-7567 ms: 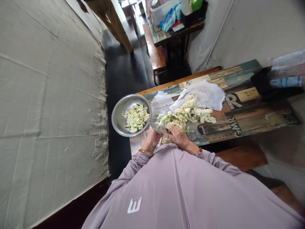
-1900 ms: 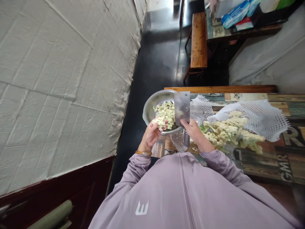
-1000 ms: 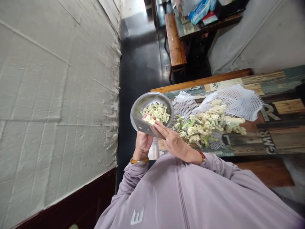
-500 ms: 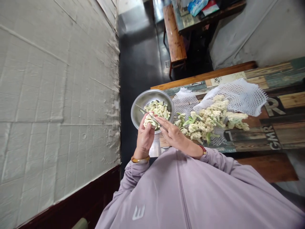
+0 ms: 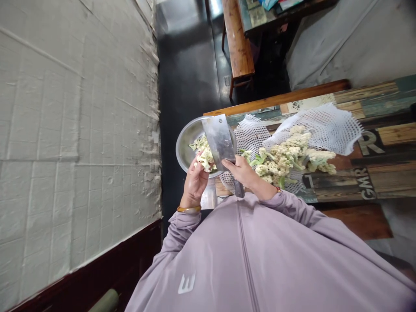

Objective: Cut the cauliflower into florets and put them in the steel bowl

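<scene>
My left hand (image 5: 196,182) is closed around a cauliflower piece (image 5: 206,162) over the near side of a steel bowl (image 5: 184,149). In my right hand (image 5: 242,170) is a cleaver (image 5: 219,138), gripped where the blade meets its dark handle. The broad face of the blade is turned up and covers the bowl's right part. Cut cauliflower florets (image 5: 200,143) lie in the bowl, partly hidden behind the blade. To the right of my right hand, a heap of larger cauliflower pieces (image 5: 282,158) rests on white foam netting (image 5: 331,128).
The bowl sits at the left end of a patterned wood table (image 5: 390,171). A pale wall (image 5: 78,130) stands to the left. Beyond the table are a wooden bench (image 5: 238,43) and another table (image 5: 260,19). A second bench (image 5: 360,221) is at the near right.
The cleaver has turned from edge-on to flat, its blade face now showing. My right hand has moved slightly back from the cauliflower piece, which stays in my left hand.
</scene>
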Demonstrator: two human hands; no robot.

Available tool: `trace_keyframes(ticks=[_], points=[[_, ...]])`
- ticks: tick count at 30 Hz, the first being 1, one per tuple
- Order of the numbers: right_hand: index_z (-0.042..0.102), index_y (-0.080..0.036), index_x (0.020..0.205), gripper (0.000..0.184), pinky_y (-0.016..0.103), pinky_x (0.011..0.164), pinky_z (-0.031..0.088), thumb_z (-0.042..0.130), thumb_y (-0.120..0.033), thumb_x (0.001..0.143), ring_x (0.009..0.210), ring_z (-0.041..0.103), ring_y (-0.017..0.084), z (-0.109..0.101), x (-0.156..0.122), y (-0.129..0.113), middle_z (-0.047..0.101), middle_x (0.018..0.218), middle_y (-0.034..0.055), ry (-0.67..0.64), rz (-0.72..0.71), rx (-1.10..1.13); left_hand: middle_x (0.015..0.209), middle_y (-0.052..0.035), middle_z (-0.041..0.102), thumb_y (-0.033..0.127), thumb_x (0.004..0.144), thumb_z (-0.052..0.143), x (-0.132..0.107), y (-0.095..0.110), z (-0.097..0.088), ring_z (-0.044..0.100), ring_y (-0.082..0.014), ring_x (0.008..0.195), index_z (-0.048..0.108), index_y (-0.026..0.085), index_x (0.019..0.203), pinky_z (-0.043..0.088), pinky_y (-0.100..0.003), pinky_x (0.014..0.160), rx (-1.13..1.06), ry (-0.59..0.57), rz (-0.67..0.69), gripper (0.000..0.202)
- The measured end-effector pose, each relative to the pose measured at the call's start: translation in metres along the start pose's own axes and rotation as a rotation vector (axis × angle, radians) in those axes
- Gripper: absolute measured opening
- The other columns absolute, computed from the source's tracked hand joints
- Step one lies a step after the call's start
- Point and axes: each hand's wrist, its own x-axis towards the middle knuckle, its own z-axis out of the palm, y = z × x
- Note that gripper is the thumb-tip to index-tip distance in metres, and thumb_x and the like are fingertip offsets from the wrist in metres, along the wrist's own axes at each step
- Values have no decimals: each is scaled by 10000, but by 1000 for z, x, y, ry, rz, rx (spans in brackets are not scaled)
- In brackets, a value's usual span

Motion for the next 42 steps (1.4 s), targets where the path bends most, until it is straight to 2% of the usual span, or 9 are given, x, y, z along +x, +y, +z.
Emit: trace_keyframes(ticks=[8,11,15,18,23,26,33,38,42], points=[[661,-153,824,341,311,732,502,647,-494,817,721,596,172,-4,16,21,682,774,26,59,102,142,1406,-133,607,393,785,808,-4,2,-25,621,-266,1255,641,205,1254,488,-419,1100,-19,5,-43,533],[682,-148,898,366,315,765,513,646,-501,807,773,621,182,-1,30,34,711,836,39,46,114,101,1392,-154,613,382,787,807,-6,5,-33,665,-263,1185,633,184,1231,549,-378,1003,9,25,-56,517],[699,-146,967,393,345,821,530,639,-502,811,847,647,202,9,45,49,739,902,58,-5,117,41,1245,-148,692,359,750,834,-6,6,-34,732,-228,999,605,179,1188,590,-278,762,58,121,-93,526],[702,-143,998,399,381,859,533,634,-492,818,891,660,224,11,46,52,749,947,76,1,94,-19,1227,-126,703,333,753,823,-6,7,-30,733,-222,988,605,193,1161,578,-249,715,55,129,-115,483],[704,-174,1062,414,432,939,521,611,-523,860,966,682,258,-4,27,39,759,1039,85,-27,20,-95,1262,-127,690,229,743,793,-7,8,-24,702,-232,1059,667,164,1154,586,-297,817,23,75,-105,434],[708,-189,1062,414,437,955,517,600,-544,878,987,684,271,-11,12,25,762,1045,83,-47,-17,-131,1231,-113,702,216,751,790,-6,7,-22,700,-216,1034,681,167,1154,586,-316,850,24,105,-88,420],[687,-207,889,358,362,789,531,551,-538,909,818,654,236,-10,-11,7,724,821,49,-84,-45,-213,1160,-88,720,273,800,763,-3,6,-10,685,-222,1104,672,180,1151,551,-382,987,24,121,-77,375],[613,-217,734,363,325,672,496,519,-521,910,640,570,187,-9,-15,4,636,679,27,-99,-111,-271,1064,-71,739,295,796,778,-4,0,5,713,-181,953,674,178,1086,574,-341,936,25,61,-62,330],[646,-204,797,343,331,712,515,511,-494,920,692,597,197,-11,-19,-4,675,725,33,-107,-133,-231,1021,-63,743,295,847,731,-6,-1,11,722,-181,926,657,185,1089,589,-337,903,-14,86,-106,276]])
